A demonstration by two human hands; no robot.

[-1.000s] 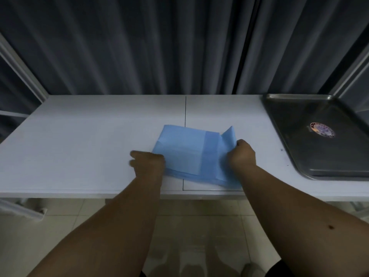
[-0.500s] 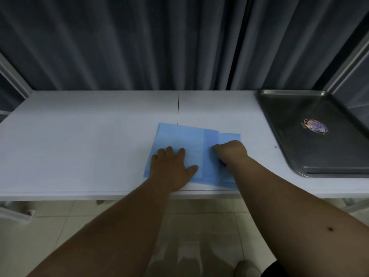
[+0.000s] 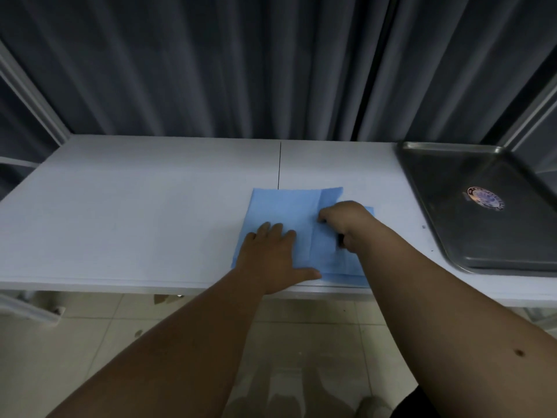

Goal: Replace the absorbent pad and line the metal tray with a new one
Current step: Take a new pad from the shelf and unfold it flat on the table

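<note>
Lying flat near the front edge of the long white table (image 3: 135, 206), the folded light-blue absorbent pad (image 3: 283, 211) sits at about 6 o'clock on the tabletop, its near edge close to the table's rim and its far edge just touching the thin dark seam (image 3: 279, 164) that runs across the surface. The left hand (image 3: 272, 260) presses down on the pad's left half with fingers straight and spread, thumb stretched out toward 3 o'clock — nothing is held in it. The right hand (image 3: 346, 221) rests on the pad's right side with its fingers curled under; they seem to be pinching a folded layer of the pad, though the fingertips are hidden beneath the knuckles, so the hold itself cannot be seen fully. A vertical fold line runs between the two hands, and a lower layer of the pad shows past the right hand toward 3 o'clock. The rectangular grey metal tray (image 3: 452, 147) stands well apart at about 2 o'clock on the table — bare inside except for a round sticker (image 3: 485, 199) on its floor. Dark grey pleated curtains (image 3: 241, 61) hang behind the table at 12 o'clock, and pale floor tiles (image 3: 301, 327) show below.
</note>
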